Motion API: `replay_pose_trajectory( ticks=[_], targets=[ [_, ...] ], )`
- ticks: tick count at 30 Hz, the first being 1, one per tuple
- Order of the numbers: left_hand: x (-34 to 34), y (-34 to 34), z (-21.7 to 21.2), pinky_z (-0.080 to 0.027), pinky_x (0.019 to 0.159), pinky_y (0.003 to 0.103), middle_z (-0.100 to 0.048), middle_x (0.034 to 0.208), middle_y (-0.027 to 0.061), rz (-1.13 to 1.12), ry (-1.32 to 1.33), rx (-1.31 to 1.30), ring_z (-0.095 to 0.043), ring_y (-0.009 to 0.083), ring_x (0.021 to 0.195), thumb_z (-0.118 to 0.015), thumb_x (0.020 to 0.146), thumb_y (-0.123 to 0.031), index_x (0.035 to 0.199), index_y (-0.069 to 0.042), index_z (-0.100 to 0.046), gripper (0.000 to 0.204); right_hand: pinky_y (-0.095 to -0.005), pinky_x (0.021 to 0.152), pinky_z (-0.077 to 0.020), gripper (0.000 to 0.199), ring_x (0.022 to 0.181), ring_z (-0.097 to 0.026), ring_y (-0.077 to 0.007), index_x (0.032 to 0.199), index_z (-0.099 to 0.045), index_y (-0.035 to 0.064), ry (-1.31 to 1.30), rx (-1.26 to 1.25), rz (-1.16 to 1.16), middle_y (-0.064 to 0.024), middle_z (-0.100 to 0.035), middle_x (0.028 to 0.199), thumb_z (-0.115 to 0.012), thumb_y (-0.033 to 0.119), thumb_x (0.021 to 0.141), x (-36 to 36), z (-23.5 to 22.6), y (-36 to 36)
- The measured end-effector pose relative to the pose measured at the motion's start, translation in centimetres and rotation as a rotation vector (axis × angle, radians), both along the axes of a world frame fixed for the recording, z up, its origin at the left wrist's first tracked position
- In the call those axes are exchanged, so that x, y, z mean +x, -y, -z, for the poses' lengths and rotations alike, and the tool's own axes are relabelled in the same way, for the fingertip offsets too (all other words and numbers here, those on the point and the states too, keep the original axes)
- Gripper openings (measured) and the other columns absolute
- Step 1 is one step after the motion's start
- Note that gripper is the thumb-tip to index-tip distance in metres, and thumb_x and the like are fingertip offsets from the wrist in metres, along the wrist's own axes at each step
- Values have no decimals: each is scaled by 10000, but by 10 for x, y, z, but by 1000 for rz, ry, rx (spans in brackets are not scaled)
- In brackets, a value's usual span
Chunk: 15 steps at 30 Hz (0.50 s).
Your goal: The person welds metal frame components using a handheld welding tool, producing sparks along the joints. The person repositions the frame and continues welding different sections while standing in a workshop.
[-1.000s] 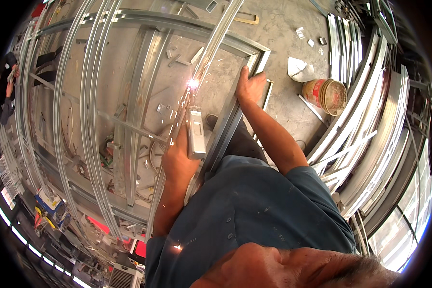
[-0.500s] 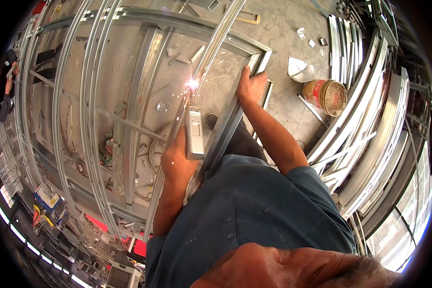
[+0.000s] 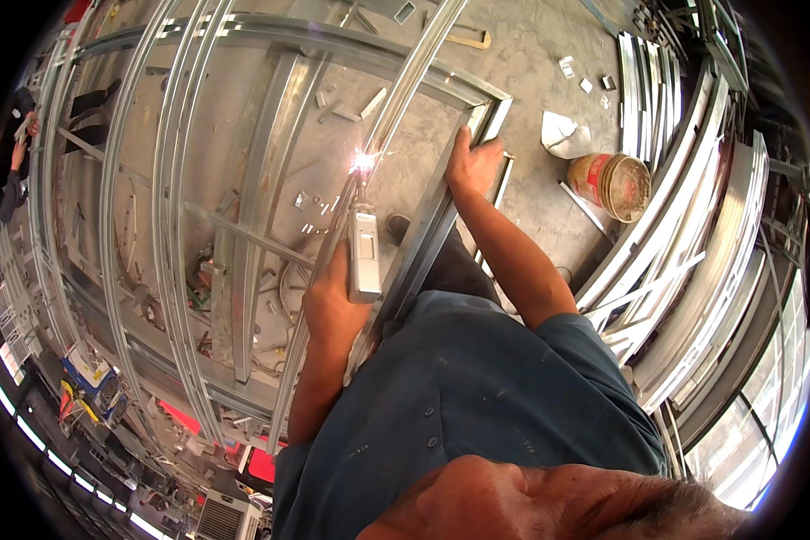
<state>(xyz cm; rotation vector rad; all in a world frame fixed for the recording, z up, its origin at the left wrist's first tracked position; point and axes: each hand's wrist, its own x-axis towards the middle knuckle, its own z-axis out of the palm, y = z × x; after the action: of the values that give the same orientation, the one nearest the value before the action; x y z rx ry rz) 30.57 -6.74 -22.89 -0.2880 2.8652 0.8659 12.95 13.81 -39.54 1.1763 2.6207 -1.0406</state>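
Observation:
My left hand point(image 3: 331, 299) is closed round a boxy silver welding gun point(image 3: 364, 256), its nozzle pointing away from me. At the nozzle tip a bright pink-white welding spark point(image 3: 362, 163) burns against a long metal rail point(image 3: 396, 106), and small sparks scatter beside it. My right hand point(image 3: 474, 164) grips the side bar of a steel frame point(image 3: 434, 219) near its far right corner, thumb up and fingers over the edge. The fingers of my left hand are partly hidden behind the gun.
Long parallel steel rails point(image 3: 166, 180) cross the left side. A dirty bucket point(image 3: 609, 184) stands at right, beside stacked metal profiles point(image 3: 693, 270). Metal offcuts point(image 3: 369, 103) litter the concrete floor. At far left another person's hands point(image 3: 22, 144) show. A shoe point(image 3: 400, 225) is below the frame.
The welding gun and spark stay at nearly the same spot on the rail. The spray of sparks has changed shape. My right hand keeps its grip on the frame.

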Motion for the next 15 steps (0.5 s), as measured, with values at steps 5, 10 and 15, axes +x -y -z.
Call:
replay_pose_trajectory(
  ticks=[5, 10, 15],
  targets=[
    [18, -5, -33, -599, 767, 409, -737, 1002, 221, -36, -118, 179, -760, 341, 893, -818, 786, -127, 1350, 25, -585, 629, -543, 1037, -444, 846, 1263, -522, -471, 1460, -366, -53, -7, -2, -2, -285, -484, 1372, -603, 555, 921, 1, -5, 1],
    [40, -22, -71, -580, 788, 357, -741, 1005, 185, -62, -120, 364, -750, 256, 882, -795, 807, -77, 1355, 68, -570, 609, -545, 1039, -441, 835, 1262, -522, -469, 1458, -367, -53, -23, -29, -3, -279, -479, 1378, -603, 541, 921, 0, -9, 1],
    [90, -36, -76, -568, 879, 387, -743, 1064, 182, -306, 13, 564, -745, 283, 969, -772, 829, -124, 1329, 76, -586, 570, -541, 1041, -440, 826, 1258, -519, -464, 1458, -366, -47, -22, -45, -17, -272, -481, 1373, -605, 532, 920, 4, -9, -2]
  ],
)
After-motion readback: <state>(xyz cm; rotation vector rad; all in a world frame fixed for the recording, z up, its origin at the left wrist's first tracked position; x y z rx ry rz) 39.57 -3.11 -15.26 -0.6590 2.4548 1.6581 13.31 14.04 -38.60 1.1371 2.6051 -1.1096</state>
